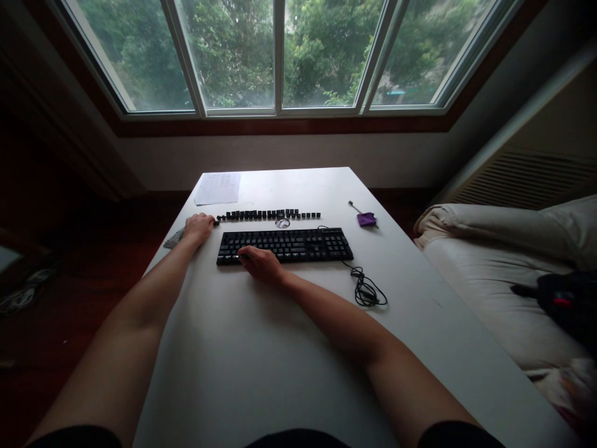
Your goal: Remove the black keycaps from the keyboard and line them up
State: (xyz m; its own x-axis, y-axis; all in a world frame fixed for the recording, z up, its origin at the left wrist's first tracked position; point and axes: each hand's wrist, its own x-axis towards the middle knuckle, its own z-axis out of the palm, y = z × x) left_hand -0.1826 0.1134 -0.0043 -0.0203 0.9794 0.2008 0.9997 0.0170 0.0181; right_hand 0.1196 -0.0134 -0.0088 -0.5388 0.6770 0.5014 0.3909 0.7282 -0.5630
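White desk [261,361], black keyboard [308,246] flat mid-desk, long side facing the person. Step in hand looks like key work at its near left; next move probably calls for careful fingertip placement. Keyboard full-length, keys dark. Right hand [262,264] curled over near-left keys, left hand [199,229] bent beside left end of keycap row [260,214], far side; can't tell if either grips anything. Cable [367,303] bundled near right.

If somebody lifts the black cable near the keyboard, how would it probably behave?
The cable would probably bend easily, since it lies in thin loops. Those overlapping loops may tangle. It might tug the keyboard, towards which one end leads.
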